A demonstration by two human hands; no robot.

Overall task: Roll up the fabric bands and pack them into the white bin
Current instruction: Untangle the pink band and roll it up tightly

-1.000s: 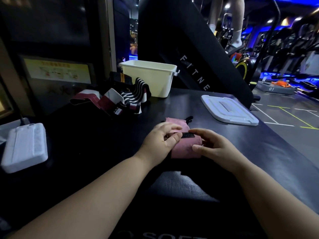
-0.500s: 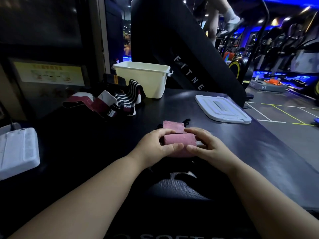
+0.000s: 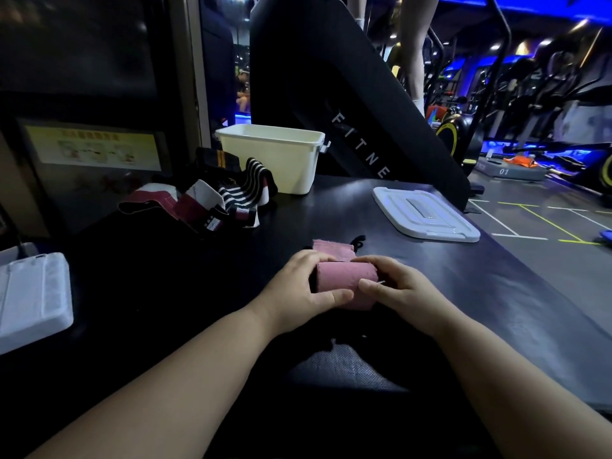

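Observation:
A pink fabric band [image 3: 342,279] lies on the dark table in front of me, mostly wound into a roll, with a short flat tail stretching away from me. My left hand [image 3: 298,288] grips the roll's left end, thumb in front and fingers curled over the top. My right hand [image 3: 395,288] grips its right end the same way. The white bin [image 3: 281,160] stands upright at the back of the table. A pile of unrolled bands [image 3: 215,197], maroon, white and black-striped, lies to the left of the bin.
The bin's white lid [image 3: 425,213] lies flat at the right near the table's edge. A white padded case [image 3: 31,299] sits at the far left. A dark mesh item [image 3: 344,366] rests between my forearms. Gym machines stand beyond the table.
The pink roll has grown thicker and moved a little away from me as both hands turned it. The flat tail has become shorter.

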